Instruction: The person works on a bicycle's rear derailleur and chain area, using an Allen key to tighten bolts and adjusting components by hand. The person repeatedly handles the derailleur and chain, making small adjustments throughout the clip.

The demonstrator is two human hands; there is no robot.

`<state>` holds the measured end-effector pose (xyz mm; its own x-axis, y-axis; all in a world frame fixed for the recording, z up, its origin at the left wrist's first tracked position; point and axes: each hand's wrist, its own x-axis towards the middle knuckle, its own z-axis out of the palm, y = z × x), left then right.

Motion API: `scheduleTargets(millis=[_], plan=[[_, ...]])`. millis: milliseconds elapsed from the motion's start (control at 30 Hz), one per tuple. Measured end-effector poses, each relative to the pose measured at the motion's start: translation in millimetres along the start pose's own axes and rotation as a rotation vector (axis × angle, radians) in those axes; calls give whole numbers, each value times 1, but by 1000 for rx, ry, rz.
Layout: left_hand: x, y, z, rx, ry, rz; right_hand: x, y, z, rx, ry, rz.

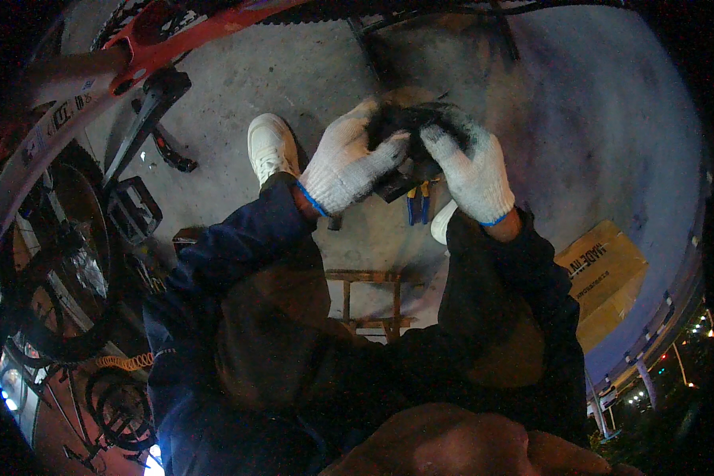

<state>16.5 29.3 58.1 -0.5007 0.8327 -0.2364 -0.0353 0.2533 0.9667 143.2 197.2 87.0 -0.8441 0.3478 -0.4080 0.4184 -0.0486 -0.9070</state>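
Observation:
Both of my hands wear pale knit gloves with blue cuffs, darkened at the fingertips. My left hand (346,160) and my right hand (466,165) are closed around a dark, grimy object (401,178) in the upper middle, its exact kind too dark to make out. Both thumbs press on it from either side, and some fingers are hidden behind it. Just below it on the concrete floor lie blue and yellow pliers (418,208), partly covered by the held object.
A red and grey bicycle frame (165,38) with pedal (135,209) and wheels fills the left side. A low wooden frame (362,275) is between my legs. Cardboard (611,266) lies at right. An orange coiled hose (123,362) is at lower left. Dark bars (362,44) stand at top.

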Motion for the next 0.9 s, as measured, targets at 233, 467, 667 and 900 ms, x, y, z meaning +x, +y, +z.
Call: scheduleTargets(millis=[233, 467, 667, 900], plan=[[-2, 8, 2, -107, -40, -55, 1, 6, 8, 64, 90, 29], [0, 2, 4, -42, 41, 15, 3, 9, 6, -148, 183, -53], [2, -3, 1, 30, 127, -19, 6, 10, 5, -223, 187, -202], [-1, -2, -2, 12, 141, -45, 4, 6, 6, -319, 120, -241]])
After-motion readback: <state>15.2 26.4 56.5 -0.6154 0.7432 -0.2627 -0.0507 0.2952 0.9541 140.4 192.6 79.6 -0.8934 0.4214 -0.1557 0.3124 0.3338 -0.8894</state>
